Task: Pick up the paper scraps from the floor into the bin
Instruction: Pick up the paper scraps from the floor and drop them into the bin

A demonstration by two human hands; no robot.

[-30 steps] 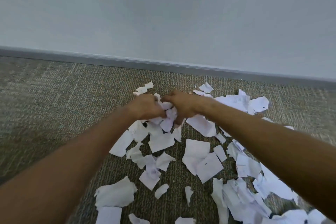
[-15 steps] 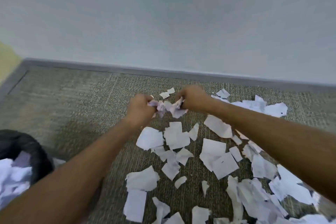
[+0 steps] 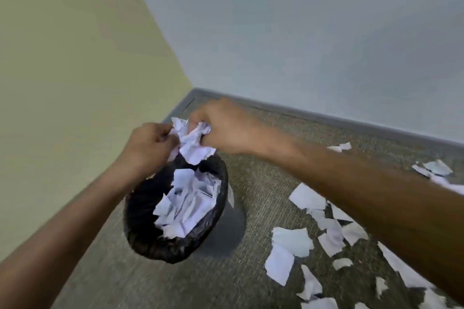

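Observation:
A bunch of white paper scraps [image 3: 193, 143] hangs between my two hands just above the far rim of the bin. My left hand [image 3: 148, 145] grips its left side and my right hand [image 3: 226, 128] grips its right side. The bin [image 3: 140, 228] is round, lined with a black bag, and holds several white scraps inside. More loose scraps [image 3: 291, 241] lie scattered on the carpet to the right of the bin, under my right forearm.
The bin stands on grey-brown carpet [image 3: 263, 178] in a corner. A yellow wall [image 3: 62, 83] runs along the left and a pale blue wall [image 3: 301, 32] with a grey baseboard [image 3: 326, 118] along the back.
Both hands lifted the gathered bunch off the floor pile and carried it left to above the bin. The view swung left, bringing the bin and the corner into sight.

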